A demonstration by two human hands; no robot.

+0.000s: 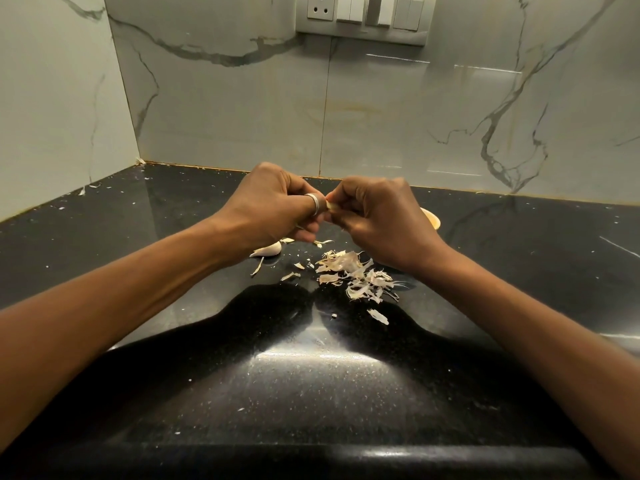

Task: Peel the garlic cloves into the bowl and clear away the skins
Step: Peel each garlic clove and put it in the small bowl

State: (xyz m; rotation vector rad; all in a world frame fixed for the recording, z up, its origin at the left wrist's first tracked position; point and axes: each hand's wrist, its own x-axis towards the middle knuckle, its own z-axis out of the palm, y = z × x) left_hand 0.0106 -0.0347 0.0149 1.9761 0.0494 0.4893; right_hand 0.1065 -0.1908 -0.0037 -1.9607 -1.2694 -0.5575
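A glossy black speckled stone countertop (pixel 311 393) is backed by pale marble-veined wall tiles (pixel 381 116), on which a grey switch panel (pixel 363 15) is mounted. A small pale yellow bowl (pixel 431 219) is largely hidden behind the right hand (pixel 377 216). A loose heap of papery beige garlic skins (pixel 353 275) is spread on the counter below both hands, and one unpeeled white garlic clove (pixel 268 250) is seen just under the left hand (pixel 273 202). Both hands are raised above the counter, knuckles up, fingers curled, and a small pale garlic clove (pixel 332 206) is pinched between them. A silver ring (pixel 313 202) is worn on the left thumb.
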